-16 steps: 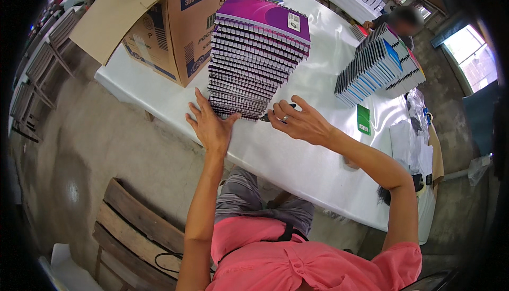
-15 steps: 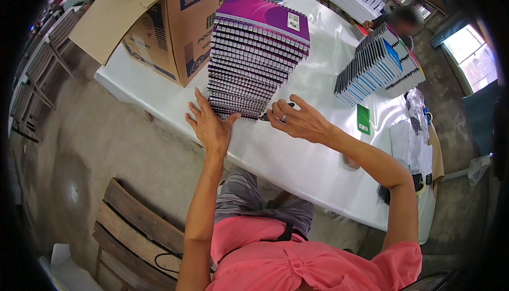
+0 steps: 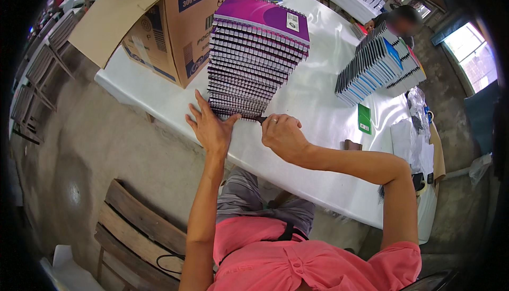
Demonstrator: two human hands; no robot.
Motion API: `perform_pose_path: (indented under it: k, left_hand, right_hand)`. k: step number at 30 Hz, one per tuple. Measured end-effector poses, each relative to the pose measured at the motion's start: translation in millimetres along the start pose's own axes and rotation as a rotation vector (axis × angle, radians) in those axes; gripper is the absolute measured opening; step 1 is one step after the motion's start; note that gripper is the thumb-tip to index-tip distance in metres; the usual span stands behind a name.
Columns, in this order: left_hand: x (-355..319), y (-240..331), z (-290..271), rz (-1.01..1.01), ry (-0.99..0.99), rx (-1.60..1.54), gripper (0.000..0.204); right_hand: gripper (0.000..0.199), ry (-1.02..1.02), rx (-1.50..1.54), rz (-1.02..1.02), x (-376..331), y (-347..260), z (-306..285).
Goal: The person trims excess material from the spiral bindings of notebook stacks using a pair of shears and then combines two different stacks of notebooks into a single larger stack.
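Note:
A tall stack of spiral notebooks (image 3: 249, 63) with a purple top cover stands on the table in front of me, wire-bound edges facing me. My left hand (image 3: 211, 127) is open, fingers spread along the stack's lower left corner, its thumb resting on the bottom edge. My right hand (image 3: 286, 138) is closed around a small dark tool (image 3: 260, 119). The tool's tip touches the bottom notebook's binding near its right end. Most of the tool is hidden in my fist, so its exact kind does not show.
An open cardboard box (image 3: 183, 31) stands left of the stack on the white table (image 3: 313, 169). To the right are stacked blue-edged notebooks (image 3: 366, 71), a small green notebook (image 3: 364, 119), a brown block-like object (image 3: 352, 145) and plastic wrapping (image 3: 416, 110). Behind them sits another person (image 3: 395, 20). A wooden chair (image 3: 140, 227) is at lower left.
My right hand has turned and come down and slightly left, wrist lower, keeping the tool at the binding. The brown object beside my forearm is now uncovered. My left hand stays in place.

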State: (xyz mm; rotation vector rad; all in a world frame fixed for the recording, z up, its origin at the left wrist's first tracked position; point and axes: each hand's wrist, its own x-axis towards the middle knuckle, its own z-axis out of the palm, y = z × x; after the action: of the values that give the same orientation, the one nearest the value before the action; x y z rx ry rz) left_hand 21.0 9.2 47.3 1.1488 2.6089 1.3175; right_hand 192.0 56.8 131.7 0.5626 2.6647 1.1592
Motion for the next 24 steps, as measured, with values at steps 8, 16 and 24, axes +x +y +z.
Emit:
perform_pose_path:
  k: [8, 16, 24]
  left_hand:
    - [-2, 1, 2, 0.042, 0.026, -0.08, 0.133]
    - [-2, 0, 4, 0.049, 0.044, -0.07, 0.131]
    - [-2, -3, 8, 0.049, 0.042, -0.041, 0.135]
  right_hand:
    - [0.037, 0.349, 0.073, -0.322, -6, 81, -6]
    - [0.038, 0.501, 0.013, -0.446, 4, 84, 29]
    - [0.031, 0.158, 0.118, -0.172, -11, 31, 12]
